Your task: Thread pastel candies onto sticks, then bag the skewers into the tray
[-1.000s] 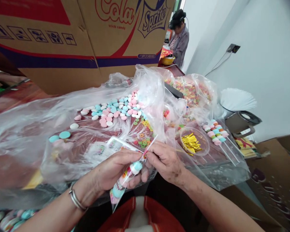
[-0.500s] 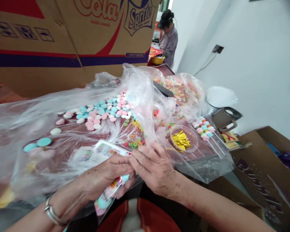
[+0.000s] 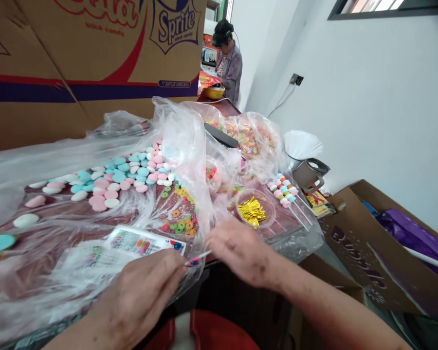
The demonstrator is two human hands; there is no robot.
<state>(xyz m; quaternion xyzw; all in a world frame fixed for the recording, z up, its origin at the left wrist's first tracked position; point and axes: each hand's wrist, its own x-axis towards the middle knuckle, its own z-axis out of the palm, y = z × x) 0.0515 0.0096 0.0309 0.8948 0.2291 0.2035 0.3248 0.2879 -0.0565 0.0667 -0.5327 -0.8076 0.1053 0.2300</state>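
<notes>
My left hand (image 3: pixel 146 287) is closed around a candy skewer in a clear printed bag. The hand hides most of it, leaving a bit of printed wrapper (image 3: pixel 192 262) and a white stick (image 3: pixel 204 254) at the fingertips. Beside the stick's end, my right hand (image 3: pixel 241 250) has curled fingers, slightly blurred; what they pinch is hidden. Behind the left hand lie flat printed bags (image 3: pixel 142 241) on the plastic-covered table. Gold twist ties (image 3: pixel 253 211) fill a round clear tub (image 3: pixel 273 214) just beyond my right hand.
Pink, blue and white candies (image 3: pixel 109 180) and small candy rings (image 3: pixel 182 224) lie on plastic. Finished candy skewers (image 3: pixel 282 189) sit at right near a grey mug (image 3: pixel 310 174). Cartons (image 3: pixel 354 248) stand lower right; a large carton (image 3: pixel 105 63) stands behind. Another person (image 3: pixel 229 68) works farther back.
The view has swung right. My hands have moved apart, with a white stick now showing between them. The bagged candies visible under my left hand before are now covered.
</notes>
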